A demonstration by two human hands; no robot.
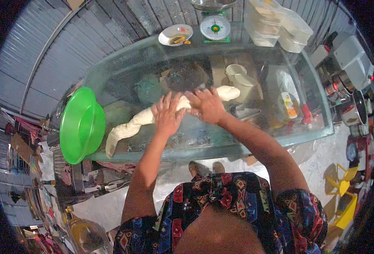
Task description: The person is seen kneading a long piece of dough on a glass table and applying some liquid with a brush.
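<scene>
A long, uneven rope of pale dough (141, 119) lies slantwise over the glass tabletop (123, 80), its left end bent down toward the near edge. On the middle of the dough rests my left hand (168, 114), palm down with the fingers spread over it. Just to its right, my right hand (207, 106) lies on the dough too, fingers stretched forward and a little blurred. The two thumbs nearly meet. Under both palms the dough is hidden, and its rounded right end sticks out past my right hand.
At the left table edge stands a bright green basin (75, 127). Along the far side are a white bowl (175, 35), a dial scale (215, 28) and stacked plastic tubs (265, 25). Cups (242, 78) and a bottle (289, 105) show at the right. Yellow chairs (343, 186) stand beyond.
</scene>
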